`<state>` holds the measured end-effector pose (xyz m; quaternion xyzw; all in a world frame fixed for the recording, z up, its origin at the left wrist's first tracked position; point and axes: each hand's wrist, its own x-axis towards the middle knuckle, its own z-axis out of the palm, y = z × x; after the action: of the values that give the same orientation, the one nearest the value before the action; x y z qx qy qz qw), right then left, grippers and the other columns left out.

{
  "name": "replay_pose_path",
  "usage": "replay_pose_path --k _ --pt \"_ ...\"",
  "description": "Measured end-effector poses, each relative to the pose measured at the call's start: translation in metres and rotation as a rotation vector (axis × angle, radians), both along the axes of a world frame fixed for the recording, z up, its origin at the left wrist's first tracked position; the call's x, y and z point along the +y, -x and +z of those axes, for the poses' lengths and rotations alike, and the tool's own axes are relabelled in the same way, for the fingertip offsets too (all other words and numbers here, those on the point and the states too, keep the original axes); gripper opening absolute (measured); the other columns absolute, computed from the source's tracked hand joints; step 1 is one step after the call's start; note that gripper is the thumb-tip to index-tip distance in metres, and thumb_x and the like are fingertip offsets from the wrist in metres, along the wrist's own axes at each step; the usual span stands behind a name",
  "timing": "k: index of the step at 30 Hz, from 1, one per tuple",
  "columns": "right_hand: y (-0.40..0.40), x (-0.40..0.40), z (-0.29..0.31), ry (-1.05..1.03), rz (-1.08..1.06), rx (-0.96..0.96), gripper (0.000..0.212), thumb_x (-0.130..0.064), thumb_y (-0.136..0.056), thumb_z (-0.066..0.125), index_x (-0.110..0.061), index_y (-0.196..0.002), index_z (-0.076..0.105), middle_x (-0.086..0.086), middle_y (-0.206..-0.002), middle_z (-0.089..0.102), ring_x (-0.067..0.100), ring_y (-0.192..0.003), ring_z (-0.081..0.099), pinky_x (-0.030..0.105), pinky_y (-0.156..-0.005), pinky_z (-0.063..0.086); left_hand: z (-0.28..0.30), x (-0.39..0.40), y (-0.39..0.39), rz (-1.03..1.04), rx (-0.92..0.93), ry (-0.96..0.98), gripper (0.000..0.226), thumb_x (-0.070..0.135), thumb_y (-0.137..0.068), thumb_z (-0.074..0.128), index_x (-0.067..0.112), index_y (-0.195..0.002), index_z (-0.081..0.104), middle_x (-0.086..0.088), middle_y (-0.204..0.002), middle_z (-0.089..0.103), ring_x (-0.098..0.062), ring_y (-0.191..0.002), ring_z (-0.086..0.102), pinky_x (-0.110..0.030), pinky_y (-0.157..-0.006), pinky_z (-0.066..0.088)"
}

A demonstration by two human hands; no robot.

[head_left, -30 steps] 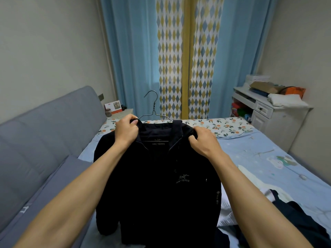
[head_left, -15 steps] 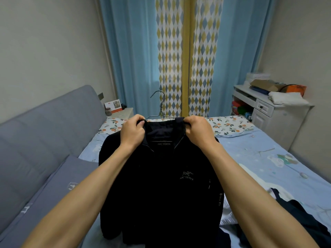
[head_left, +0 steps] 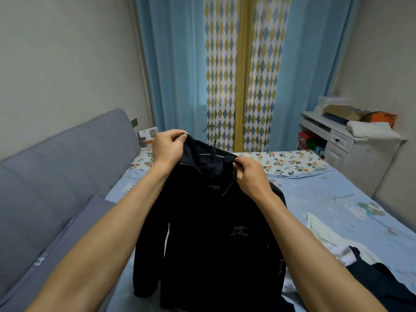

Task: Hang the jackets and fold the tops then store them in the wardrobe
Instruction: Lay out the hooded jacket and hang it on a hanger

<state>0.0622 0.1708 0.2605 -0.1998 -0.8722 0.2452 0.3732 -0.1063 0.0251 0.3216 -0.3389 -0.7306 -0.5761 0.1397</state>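
A black jacket point(head_left: 216, 233) with a grey logo on its chest hangs in front of me over the bed point(head_left: 326, 199). A thin metal hanger point(head_left: 213, 137) sits inside it, its hook poking up behind the collar. My left hand point(head_left: 167, 147) pinches the raised left side of the collar. My right hand point(head_left: 249, 174) pinches the collar's right side, lower down. The jacket's body and sleeves drape down between my forearms. A white top point(head_left: 328, 237) and a dark garment point(head_left: 389, 287) lie on the bed at the right.
A grey padded headboard point(head_left: 56, 176) runs along the left. Blue and diamond-patterned curtains point(head_left: 238, 75) hang at the far end. A white cabinet point(head_left: 351, 145) with boxes and a folded white cloth on it stands at the right. A patterned pillow point(head_left: 290, 162) lies at the bed's far end.
My left hand has lifted the collar's left side higher, and my right hand has dropped lower. The jacket now tilts and the hanger's hook shows less above the collar.
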Motion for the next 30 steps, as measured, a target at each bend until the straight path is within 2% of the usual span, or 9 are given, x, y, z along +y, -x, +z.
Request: replay_pose_path --k 3,7,10,14,19,22,26,28,30 --pt "0.003 -0.001 0.006 -0.023 -0.023 0.035 0.015 -0.013 -0.095 0.052 -0.005 -0.088 0.062 0.011 -0.082 0.063 0.028 -0.077 0.055 0.044 -0.069 0.047 0.001 0.016 -0.033 -0.141 0.100 0.047 0.013 0.013 -0.091 0.065 0.010 -0.090 0.078 0.004 -0.087 0.074 -0.011 -0.086 0.068 -0.021 -0.081 0.050" --pt "-0.007 0.002 0.005 -0.017 -0.050 0.096 0.014 -0.007 -0.095 0.053 -0.002 -0.093 0.066 0.011 -0.087 0.064 0.025 -0.079 0.054 0.033 -0.066 0.037 -0.014 0.012 -0.030 -0.182 -0.052 0.181 0.032 0.031 -0.100 0.052 0.012 -0.093 0.077 0.000 -0.094 0.075 -0.011 -0.089 0.067 -0.028 -0.083 0.049" --pt "-0.012 0.003 0.001 -0.018 -0.059 0.106 0.016 -0.005 -0.093 0.055 -0.003 -0.098 0.071 0.012 -0.091 0.068 0.024 -0.082 0.057 0.030 -0.070 0.038 -0.027 0.009 -0.028 -0.304 0.045 0.360 0.021 0.023 -0.096 0.060 0.013 -0.104 0.077 0.002 -0.102 0.075 -0.009 -0.097 0.066 -0.026 -0.091 0.050" --pt "-0.012 0.000 0.003 -0.003 -0.007 0.103 0.016 -0.010 -0.093 0.059 -0.006 -0.099 0.074 0.009 -0.091 0.071 0.023 -0.083 0.061 0.032 -0.074 0.046 -0.040 0.013 -0.033 -0.188 0.136 0.210 0.013 0.009 -0.091 0.066 0.006 -0.094 0.078 -0.003 -0.092 0.076 -0.013 -0.088 0.068 -0.019 -0.081 0.047" --pt "-0.029 0.015 0.003 0.076 -0.104 0.082 0.020 -0.019 -0.097 0.056 -0.009 -0.096 0.073 0.005 -0.089 0.072 0.021 -0.083 0.062 0.036 -0.074 0.050 -0.038 0.005 -0.015 -0.088 0.066 0.174 0.015 0.006 -0.092 0.063 0.005 -0.088 0.077 0.001 -0.082 0.071 -0.015 -0.084 0.067 -0.020 -0.077 0.045" --pt "-0.021 0.007 0.006 0.011 -0.054 -0.018 0.024 -0.017 -0.097 0.054 -0.007 -0.079 0.066 0.008 -0.076 0.066 0.024 -0.073 0.058 0.038 -0.067 0.047 -0.036 0.011 -0.025 -0.112 0.089 0.174 0.014 0.006 -0.091 0.064 0.005 -0.087 0.077 -0.001 -0.084 0.073 -0.013 -0.082 0.065 -0.020 -0.076 0.045" --pt "-0.011 0.002 0.008 -0.013 -0.055 0.026 0.030 -0.010 -0.094 0.052 -0.004 -0.064 0.051 0.010 -0.061 0.055 0.025 -0.060 0.049 0.039 -0.057 0.038 -0.039 0.015 -0.033 -0.115 0.089 0.158 0.014 0.009 -0.091 0.064 0.007 -0.088 0.078 0.003 -0.081 0.071 -0.010 -0.080 0.064 -0.019 -0.075 0.043" --pt "-0.009 0.001 0.012 -0.019 -0.022 0.081 0.026 -0.011 -0.096 0.054 0.000 -0.074 0.062 0.012 -0.070 0.063 0.026 -0.067 0.056 0.036 -0.061 0.040 -0.037 0.015 -0.031 -0.131 0.089 0.175 0.015 0.009 -0.092 0.063 0.007 -0.089 0.077 0.006 -0.081 0.069 -0.009 -0.080 0.063 -0.020 -0.075 0.043" --pt "-0.006 -0.003 0.019 0.004 0.050 0.052 0.022 -0.018 -0.099 0.054 -0.003 -0.103 0.070 0.012 -0.095 0.071 0.026 -0.089 0.063 0.036 -0.078 0.049 -0.035 0.016 -0.027 -0.123 0.071 0.170 0.016 0.009 -0.093 0.062 0.007 -0.088 0.077 0.004 -0.080 0.069 -0.010 -0.081 0.063 -0.022 -0.076 0.046"
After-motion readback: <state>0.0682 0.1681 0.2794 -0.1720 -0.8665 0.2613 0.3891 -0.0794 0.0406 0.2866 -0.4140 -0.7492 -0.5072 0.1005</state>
